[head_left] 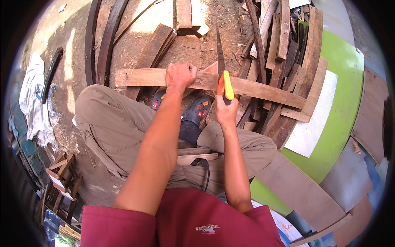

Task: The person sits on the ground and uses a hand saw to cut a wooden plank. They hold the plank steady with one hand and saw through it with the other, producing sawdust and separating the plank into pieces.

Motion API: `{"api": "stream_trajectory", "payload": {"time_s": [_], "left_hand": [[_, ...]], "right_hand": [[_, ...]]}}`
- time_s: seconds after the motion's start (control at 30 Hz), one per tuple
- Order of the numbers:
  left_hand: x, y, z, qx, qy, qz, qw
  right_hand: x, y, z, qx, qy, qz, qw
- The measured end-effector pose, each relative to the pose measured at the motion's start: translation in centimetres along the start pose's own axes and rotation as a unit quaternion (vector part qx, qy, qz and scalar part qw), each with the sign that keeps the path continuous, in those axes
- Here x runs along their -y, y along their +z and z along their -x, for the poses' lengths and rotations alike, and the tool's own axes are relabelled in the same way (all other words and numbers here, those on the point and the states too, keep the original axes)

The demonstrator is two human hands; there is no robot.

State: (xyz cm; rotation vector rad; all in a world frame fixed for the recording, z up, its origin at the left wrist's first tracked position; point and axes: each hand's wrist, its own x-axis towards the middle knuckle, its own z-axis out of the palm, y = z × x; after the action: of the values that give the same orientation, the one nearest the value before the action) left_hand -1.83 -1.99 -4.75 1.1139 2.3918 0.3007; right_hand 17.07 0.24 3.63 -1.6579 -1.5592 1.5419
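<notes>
A wooden plank (207,81) is held above the littered brown floor (205,54) by the left hand (181,75), fingers curled over it; a saw (221,61) crossing it is gripped by the fingers of the right hand (226,110). Scrap timber (275,43) is heaped at right, beside a green panel (340,90).

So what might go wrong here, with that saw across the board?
The saw in the right hand could jump sideways toward the bare left hand, which is on the same board. The board might also rock or shift, as its right end lies over a loose-looking wood pile. And a slip toward the body could catch the dark shoes, just on the near side.
</notes>
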Motion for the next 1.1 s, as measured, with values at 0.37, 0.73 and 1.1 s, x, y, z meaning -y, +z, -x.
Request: {"api": "stream_trajectory", "payload": {"time_s": [0.37,0.73,1.1], "left_hand": [[0.0,0.6,0.7,-0.026,0.012,-0.002,1.000],[-0.3,0.0,-0.1,-0.002,0.000,-0.016,1.000],[0.0,0.3,0.1,-0.001,0.007,-0.025,1.000]], "right_hand": [[5.3,-10.9,26.0,0.008,0.137,0.016,0.990],[0.6,0.7,0.1,-0.018,0.032,0.007,0.999],[4.5,-10.4,24.9,0.039,0.071,0.078,0.994]]}}
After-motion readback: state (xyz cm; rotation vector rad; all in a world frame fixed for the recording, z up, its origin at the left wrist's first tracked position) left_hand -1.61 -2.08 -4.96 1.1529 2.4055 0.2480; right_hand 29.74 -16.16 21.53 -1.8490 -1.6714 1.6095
